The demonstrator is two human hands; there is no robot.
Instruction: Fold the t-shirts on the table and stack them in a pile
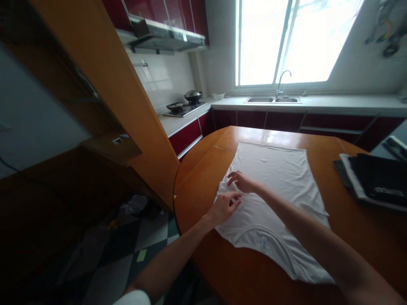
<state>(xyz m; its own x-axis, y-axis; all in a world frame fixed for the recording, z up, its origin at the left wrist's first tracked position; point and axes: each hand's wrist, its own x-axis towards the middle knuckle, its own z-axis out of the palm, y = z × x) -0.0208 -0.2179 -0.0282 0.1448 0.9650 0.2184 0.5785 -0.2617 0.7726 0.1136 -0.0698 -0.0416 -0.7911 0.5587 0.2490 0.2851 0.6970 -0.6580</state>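
Note:
A white T-shirt lies spread on the wooden table, its neckline towards me and its hem at the far side. My left hand rests on the shirt's left edge near the sleeve, fingers loosely bent and apart. Just beyond it, my right hand reaches across the shirt to the same edge. Its fingers are spread and curve down over the cloth. Neither hand visibly grips the fabric. Small creases run around the fingers, and the right forearm covers part of the shirt's right side.
The round wooden table has folded dark clothes at its right. A wooden partition stands close on the left. Behind are a counter with a sink and a stove with pans. Bags lie on the checkered floor.

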